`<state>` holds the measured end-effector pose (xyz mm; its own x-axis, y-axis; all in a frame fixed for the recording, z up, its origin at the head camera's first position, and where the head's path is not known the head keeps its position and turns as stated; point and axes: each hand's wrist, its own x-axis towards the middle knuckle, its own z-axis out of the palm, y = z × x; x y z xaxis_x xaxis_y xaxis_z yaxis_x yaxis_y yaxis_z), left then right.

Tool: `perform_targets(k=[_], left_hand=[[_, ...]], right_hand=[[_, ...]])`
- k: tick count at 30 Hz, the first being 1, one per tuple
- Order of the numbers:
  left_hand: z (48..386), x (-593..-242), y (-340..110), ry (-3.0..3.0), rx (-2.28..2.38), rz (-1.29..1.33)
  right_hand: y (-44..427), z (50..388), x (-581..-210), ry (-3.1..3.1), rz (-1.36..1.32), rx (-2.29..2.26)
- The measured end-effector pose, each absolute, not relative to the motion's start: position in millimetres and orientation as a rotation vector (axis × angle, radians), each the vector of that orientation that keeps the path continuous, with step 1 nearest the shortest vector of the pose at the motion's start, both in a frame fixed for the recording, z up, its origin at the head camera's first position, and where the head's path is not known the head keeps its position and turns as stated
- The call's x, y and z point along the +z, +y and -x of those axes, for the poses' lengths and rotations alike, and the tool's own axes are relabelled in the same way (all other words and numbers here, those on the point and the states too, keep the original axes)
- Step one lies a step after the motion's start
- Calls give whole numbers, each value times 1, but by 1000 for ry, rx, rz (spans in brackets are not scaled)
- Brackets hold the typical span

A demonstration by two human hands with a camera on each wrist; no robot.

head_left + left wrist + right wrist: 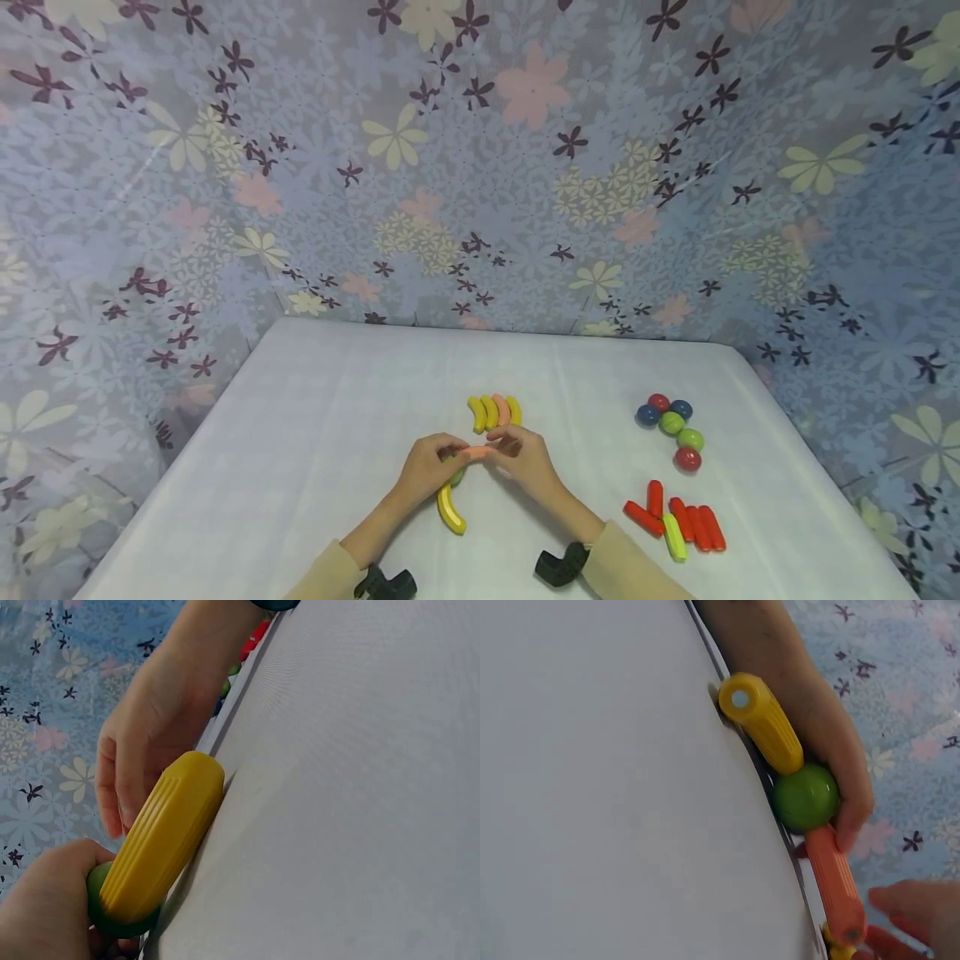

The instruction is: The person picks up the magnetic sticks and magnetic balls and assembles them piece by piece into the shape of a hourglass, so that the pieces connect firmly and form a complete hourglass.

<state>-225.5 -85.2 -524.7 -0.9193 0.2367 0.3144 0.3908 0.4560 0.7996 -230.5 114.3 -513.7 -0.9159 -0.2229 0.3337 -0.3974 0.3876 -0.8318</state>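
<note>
My left hand [429, 468] pinches one end of an orange curved stick [477, 452] between thumb and fingers. That end meets a green ball [806, 796]. From the ball's other side a yellow curved stick [452, 510] extends, its free end low over the white table. In the left wrist view, the yellow stick [169, 836] is near the camera and partly covers the ball. My right hand [531, 461] is at the orange stick's other end, fingers loosely bent around it. In the right wrist view, a small gap shows between an upper fingertip and the stick.
Just beyond the hands, several yellow curved sticks [478, 414] and an orange one [502, 412] lie in a row. Red, blue and green balls [687, 458] are at the right. Nearer are several red sticks [643, 518] and a yellow-green one [675, 537]. A floral curtain [480, 167] hangs behind.
</note>
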Motion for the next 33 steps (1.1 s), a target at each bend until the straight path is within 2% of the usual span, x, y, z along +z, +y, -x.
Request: perform_targets(k=[7,22,33], left_hand=[[226,-525,-85,-2551,-1516,430],[226,-520,-91,-2546,-1484,347],[222,-521,-90,-2526,-1596,349]], right_hand=[[151,233,-496,-2394,-309,1513],[288,208,-493,-2323,210,987],[318,193,-505,-2431,477,969]])
